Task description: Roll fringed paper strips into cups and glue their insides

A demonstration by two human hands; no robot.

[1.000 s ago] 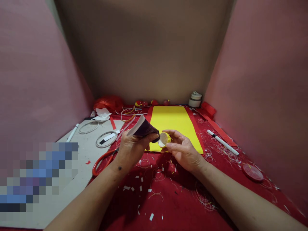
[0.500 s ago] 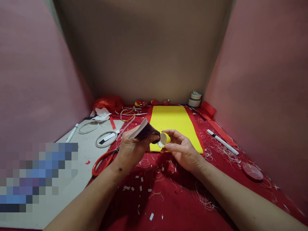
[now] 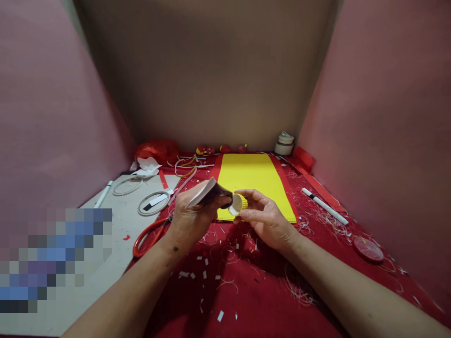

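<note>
My left hand (image 3: 197, 211) is closed on a dark tube (image 3: 211, 192) with a pale, flat end, and its narrow tip points right. Touching or very near that tip is a small yellow ridged cup (image 3: 244, 202), its whitish inside turned toward the tube. The fingers and thumb of my right hand (image 3: 269, 218) pinch the cup from the right. Both hands are above the near edge of a yellow sheet stack (image 3: 250, 173) with red borders. Whether anything leaves the tube is too small to tell.
Red-handled scissors (image 3: 150, 237) lie by my left forearm. On a grey board (image 3: 120, 225) are two clear rings and a white pen. Another white pen (image 3: 324, 205) and a round pink disc (image 3: 368, 249) lie right. Scraps and threads litter the red cloth (image 3: 246, 291). A lidded jar (image 3: 284, 143) stands behind.
The whole view has shifted slightly, so things appear a little further left. The tube has tilted slightly in my left hand. Both hands keep their holds.
</note>
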